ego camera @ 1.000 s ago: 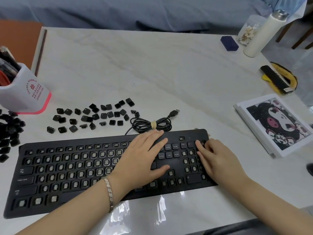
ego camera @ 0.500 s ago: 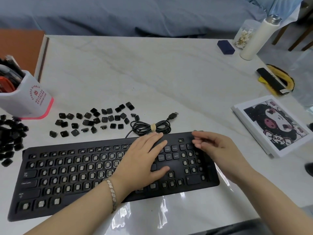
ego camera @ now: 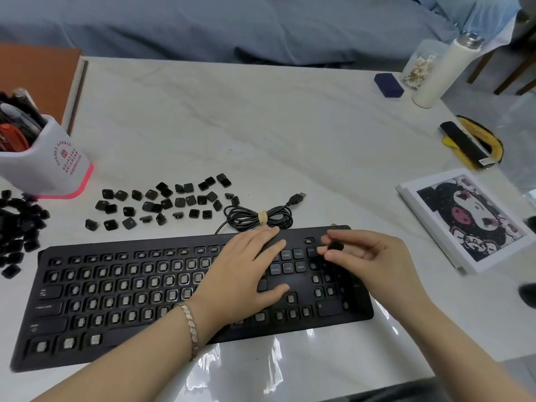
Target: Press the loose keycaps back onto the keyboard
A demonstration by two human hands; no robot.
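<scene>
Far left on the table (ego camera: 261,134): heap of black keycaps (ego camera: 20,227) beside a white pen cup (ego camera: 49,166). Further right, loose keycaps (ego camera: 162,203) scattered behind the keyboard (ego camera: 116,288), well apart from both hands. Most key sockets bare; a few caps seated around the navigation block. Coiled cable (ego camera: 258,217) just behind the top edge. Left hand (ego camera: 246,281) flat on the keyboard's middle, fingers straight, gripping nothing. Right hand (ego camera: 374,262) over the number pad's top rows; pinches a single keycap (ego camera: 335,245) between thumb and fingertips. Printed picture (ego camera: 470,219) at far right.
</scene>
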